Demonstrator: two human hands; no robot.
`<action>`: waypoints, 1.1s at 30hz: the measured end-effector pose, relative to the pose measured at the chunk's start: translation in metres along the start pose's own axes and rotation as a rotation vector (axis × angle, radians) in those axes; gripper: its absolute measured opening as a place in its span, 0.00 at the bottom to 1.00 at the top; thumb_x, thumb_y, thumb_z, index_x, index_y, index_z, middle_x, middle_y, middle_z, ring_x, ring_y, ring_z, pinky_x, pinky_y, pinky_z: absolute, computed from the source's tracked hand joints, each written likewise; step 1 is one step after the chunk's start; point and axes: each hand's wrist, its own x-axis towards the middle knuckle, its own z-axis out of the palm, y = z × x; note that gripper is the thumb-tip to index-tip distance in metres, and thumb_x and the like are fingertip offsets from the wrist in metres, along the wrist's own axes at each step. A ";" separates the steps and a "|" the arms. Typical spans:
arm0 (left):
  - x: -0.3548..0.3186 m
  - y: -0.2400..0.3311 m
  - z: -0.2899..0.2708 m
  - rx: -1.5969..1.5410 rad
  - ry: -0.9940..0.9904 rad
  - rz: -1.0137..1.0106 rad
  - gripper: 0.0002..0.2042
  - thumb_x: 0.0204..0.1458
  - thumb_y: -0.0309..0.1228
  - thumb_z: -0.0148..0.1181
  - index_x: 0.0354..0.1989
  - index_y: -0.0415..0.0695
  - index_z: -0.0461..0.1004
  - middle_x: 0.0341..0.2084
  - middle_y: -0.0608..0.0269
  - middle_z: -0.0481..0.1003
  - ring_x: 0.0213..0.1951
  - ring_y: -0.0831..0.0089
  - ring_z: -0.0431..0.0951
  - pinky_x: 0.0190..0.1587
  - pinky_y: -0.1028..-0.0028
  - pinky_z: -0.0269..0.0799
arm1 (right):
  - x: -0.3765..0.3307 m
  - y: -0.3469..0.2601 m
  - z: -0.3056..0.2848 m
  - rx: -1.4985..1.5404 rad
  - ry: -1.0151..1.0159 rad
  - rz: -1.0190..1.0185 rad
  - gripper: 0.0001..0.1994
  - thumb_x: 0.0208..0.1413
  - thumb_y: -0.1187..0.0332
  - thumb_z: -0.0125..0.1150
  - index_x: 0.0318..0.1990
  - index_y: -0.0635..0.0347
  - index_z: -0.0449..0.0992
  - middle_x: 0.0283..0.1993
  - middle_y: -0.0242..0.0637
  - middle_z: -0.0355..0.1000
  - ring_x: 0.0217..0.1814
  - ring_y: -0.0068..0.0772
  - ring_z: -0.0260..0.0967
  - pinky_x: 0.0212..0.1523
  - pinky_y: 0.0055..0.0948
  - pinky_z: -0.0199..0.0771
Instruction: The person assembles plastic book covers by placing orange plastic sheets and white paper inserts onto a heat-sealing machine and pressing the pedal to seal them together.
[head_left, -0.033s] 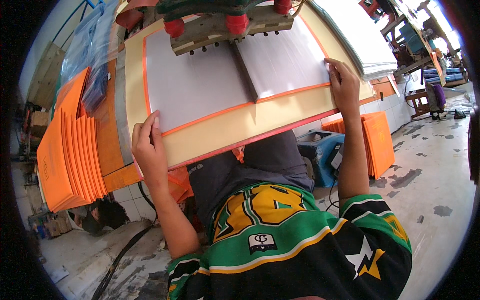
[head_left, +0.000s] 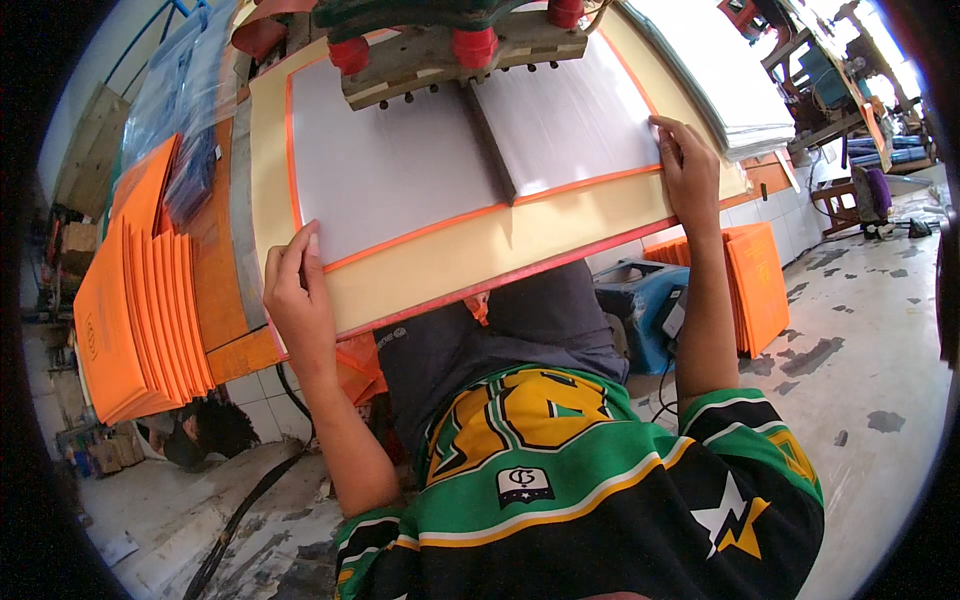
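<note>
An opened-out orange folder lies flat on a cream board, its orange rim framing two pale, glossy panels. Down its middle runs a dark narrow bar that reaches up under a press head with red knobs. My left hand pinches the folder's near left corner, thumb and fingers close together. At the near right corner my right hand has its fingers curled on the folder's edge. The far edge of the folder is partly hidden beneath the press head.
Orange folders stand stacked at the left table edge, beside clear and blue plastic sheets. White sheets are piled to the right. More orange folders stand beside a blue machine below. A person is partly visible at lower left.
</note>
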 end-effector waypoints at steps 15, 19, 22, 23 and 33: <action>-0.003 0.003 0.005 0.058 0.136 -0.083 0.12 0.65 0.33 0.59 0.49 0.38 0.80 0.35 0.57 0.70 0.37 0.63 0.73 0.42 0.64 0.71 | -0.004 -0.007 -0.002 -0.152 0.110 0.056 0.11 0.66 0.65 0.58 0.48 0.60 0.81 0.39 0.48 0.77 0.37 0.46 0.76 0.42 0.42 0.74; -0.005 -0.010 0.007 0.104 0.190 -0.082 0.14 0.64 0.37 0.62 0.44 0.36 0.79 0.37 0.57 0.69 0.37 0.62 0.72 0.43 0.63 0.71 | -0.009 -0.013 -0.003 -0.350 0.163 0.200 0.16 0.66 0.56 0.59 0.40 0.62 0.80 0.35 0.45 0.73 0.36 0.47 0.73 0.40 0.46 0.71; -0.005 -0.015 0.004 0.162 0.163 -0.054 0.16 0.64 0.39 0.62 0.40 0.35 0.78 0.35 0.60 0.69 0.37 0.66 0.72 0.42 0.68 0.70 | -0.013 -0.009 -0.002 -0.314 0.165 0.226 0.19 0.67 0.53 0.59 0.37 0.63 0.79 0.35 0.45 0.73 0.37 0.48 0.72 0.40 0.46 0.71; -0.004 -0.017 0.003 0.019 0.123 -0.122 0.15 0.64 0.39 0.62 0.40 0.35 0.78 0.34 0.62 0.69 0.37 0.69 0.72 0.42 0.71 0.69 | -0.015 -0.005 -0.001 -0.246 0.170 0.208 0.21 0.67 0.52 0.59 0.36 0.64 0.79 0.35 0.45 0.72 0.37 0.48 0.72 0.40 0.45 0.71; 0.002 -0.010 0.004 -0.863 0.177 -0.329 0.14 0.65 0.32 0.61 0.53 0.37 0.71 0.41 0.63 0.76 0.38 0.81 0.73 0.41 0.78 0.69 | -0.013 0.008 0.000 0.424 0.212 0.231 0.16 0.65 0.58 0.65 0.41 0.65 0.76 0.32 0.36 0.78 0.32 0.23 0.73 0.34 0.26 0.72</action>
